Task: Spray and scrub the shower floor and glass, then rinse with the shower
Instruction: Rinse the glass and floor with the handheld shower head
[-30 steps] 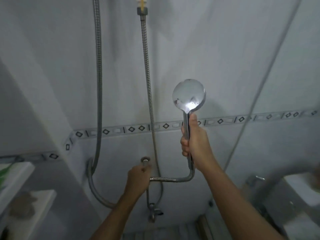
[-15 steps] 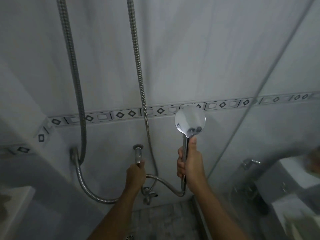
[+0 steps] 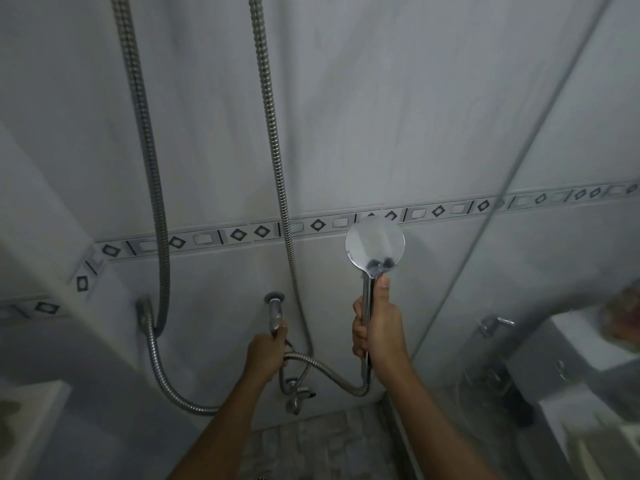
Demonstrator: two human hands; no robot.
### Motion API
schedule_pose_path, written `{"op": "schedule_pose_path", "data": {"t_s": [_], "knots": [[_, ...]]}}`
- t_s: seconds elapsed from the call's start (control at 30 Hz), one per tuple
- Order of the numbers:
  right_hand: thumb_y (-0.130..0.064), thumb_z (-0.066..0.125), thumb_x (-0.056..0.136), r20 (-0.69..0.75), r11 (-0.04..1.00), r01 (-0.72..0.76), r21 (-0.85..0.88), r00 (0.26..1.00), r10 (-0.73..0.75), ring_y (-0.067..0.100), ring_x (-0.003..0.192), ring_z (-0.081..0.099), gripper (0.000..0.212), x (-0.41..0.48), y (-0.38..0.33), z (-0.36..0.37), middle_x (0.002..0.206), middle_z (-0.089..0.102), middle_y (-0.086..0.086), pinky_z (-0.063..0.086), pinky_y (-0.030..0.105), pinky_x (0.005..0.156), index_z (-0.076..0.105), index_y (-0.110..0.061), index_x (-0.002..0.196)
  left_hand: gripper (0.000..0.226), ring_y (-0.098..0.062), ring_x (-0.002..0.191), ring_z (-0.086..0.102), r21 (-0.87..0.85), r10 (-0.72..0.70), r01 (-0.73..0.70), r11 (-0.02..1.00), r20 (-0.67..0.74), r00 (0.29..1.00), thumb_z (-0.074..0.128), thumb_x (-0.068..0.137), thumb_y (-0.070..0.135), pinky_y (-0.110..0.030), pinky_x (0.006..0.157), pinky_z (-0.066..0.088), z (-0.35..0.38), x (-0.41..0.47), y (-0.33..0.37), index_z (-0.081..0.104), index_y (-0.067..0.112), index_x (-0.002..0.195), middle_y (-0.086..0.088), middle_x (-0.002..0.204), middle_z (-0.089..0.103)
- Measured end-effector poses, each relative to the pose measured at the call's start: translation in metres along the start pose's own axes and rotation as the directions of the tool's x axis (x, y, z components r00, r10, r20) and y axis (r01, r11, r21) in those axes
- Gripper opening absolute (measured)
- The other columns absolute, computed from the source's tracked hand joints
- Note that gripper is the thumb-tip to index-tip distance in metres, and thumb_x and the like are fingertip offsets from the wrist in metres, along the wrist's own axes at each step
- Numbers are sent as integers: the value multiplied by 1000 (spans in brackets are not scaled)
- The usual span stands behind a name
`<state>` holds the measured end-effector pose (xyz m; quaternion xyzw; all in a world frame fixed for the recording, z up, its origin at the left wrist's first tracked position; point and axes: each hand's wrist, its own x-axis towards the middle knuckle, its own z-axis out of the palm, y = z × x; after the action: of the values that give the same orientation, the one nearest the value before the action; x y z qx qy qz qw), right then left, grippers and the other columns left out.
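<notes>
My right hand (image 3: 379,336) grips the chrome handle of the round hand shower (image 3: 375,244), holding it upright with its shiny back toward me. Its metal hose (image 3: 323,367) loops from the handle's bottom leftward. My left hand (image 3: 265,356) grips the chrome wall valve (image 3: 275,308) that sticks out of the tiled wall. The shower glass (image 3: 554,271) stands at the right. A strip of stone-patterned shower floor (image 3: 311,441) shows between my forearms. No water is visible coming from the shower head.
Two more metal hoses (image 3: 147,168) hang down the grey tiled wall. A small tap (image 3: 298,398) sits low under the valve. Behind the glass are a faucet (image 3: 493,323) and a white basin (image 3: 581,337). A white shelf (image 3: 31,420) is at the left.
The view has tilted downward, so the hand shower and both hands sit lower in frame and the floor shows. My left hand stays on the valve, my right on the handle.
</notes>
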<state>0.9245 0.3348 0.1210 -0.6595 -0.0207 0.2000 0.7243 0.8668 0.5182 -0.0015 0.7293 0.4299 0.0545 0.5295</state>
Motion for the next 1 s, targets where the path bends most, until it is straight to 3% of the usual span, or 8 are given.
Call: {"op": "schedule_pose_path", "data": {"t_s": [0.13,0.23,0.3,0.4,0.47,0.57,0.8,1.0], "knots": [[-82,27,78,-26,998,62,4,998,-61,14,38,28,70,-10,-15,-4,47,33,2,27,22,43,45,-18,59,45,-4,27,49,64,23,-28,998,69,997,63,98,37,-15,33,34,-13,-11,21,67,1,71,-3,47,59],[-84,31,77,-90,993,117,5,989,-116,13,37,27,69,-16,-36,-11,45,33,0,25,22,43,42,-18,60,56,-6,31,46,126,268,-271,954,45,962,68,89,53,-16,41,36,-24,-27,66,55,11,54,3,39,48],[-84,34,78,-137,984,177,-1,975,-176,13,37,27,68,-18,-57,-17,44,32,-1,25,22,43,39,-18,60,63,-10,37,36,142,484,-483,864,31,875,68,85,61,-22,46,32,-31,-43,108,44,18,46,3,40,36],[-87,35,76,-230,961,274,24,937,-262,13,36,27,70,-31,-108,-32,44,30,0,27,22,42,39,-19,61,69,-9,43,26,118,741,-737,665,15,671,71,83,60,-27,49,26,-41,-74,183,32,16,46,0,43,26],[-88,35,76,-304,938,343,55,900,-312,13,36,26,71,-41,-148,-48,44,29,0,27,22,42,39,-19,61,71,-8,42,29,120,829,-824,554,7,559,74,79,61,-31,50,31,-44,-93,230,44,8,43,-4,40,33],[-88,34,81,-386,898,432,81,844,-372,14,36,27,72,-60,-203,-71,46,29,0,26,22,41,40,-19,62,56,-6,39,44,98,902,-898,430,-2,431,80,76,56,-27,52,40,-45,-122,285,65,10,49,0,41,55],[-87,36,81,-421,781,624,-27,701,-575,13,39,26,70,-94,-310,-116,49,28,1,25,23,42,39,-18,69,45,-9,49,47,122,986,-980,159,-59,153,80,77,53,-25,60,38,-37,-199,397,69,15,54,13,41,50],[-83,37,85,-411,707,696,-129,611,-677,14,40,27,69,-103,-381,-149,51,30,2,26,22,41,39,-16,70,48,-8,40,45,43,990,-998,54,-136,47,77,81,52,-24,54,38,-20,-244,462,67,14,52,6,39,52]]}}
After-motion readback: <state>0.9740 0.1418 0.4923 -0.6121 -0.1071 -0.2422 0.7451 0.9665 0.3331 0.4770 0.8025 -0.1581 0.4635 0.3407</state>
